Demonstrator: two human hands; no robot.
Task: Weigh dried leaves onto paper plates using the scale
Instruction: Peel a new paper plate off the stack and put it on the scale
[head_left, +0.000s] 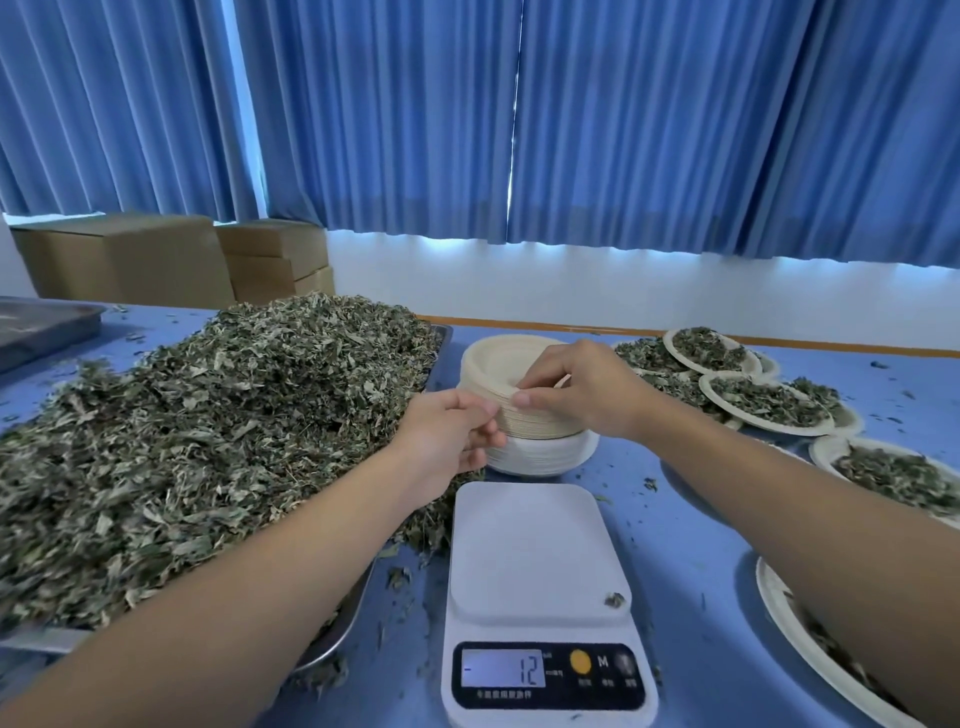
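Beyond the scale stands the stack of paper plates. My left hand pinches the stack's near left side. My right hand pinches its top rim between thumb and forefinger. Scale display reads 12. Dried leaves lie heaped on the metal tray at left. Filled plates sit at right.

Table with tray, scale, plate stack, filled plates
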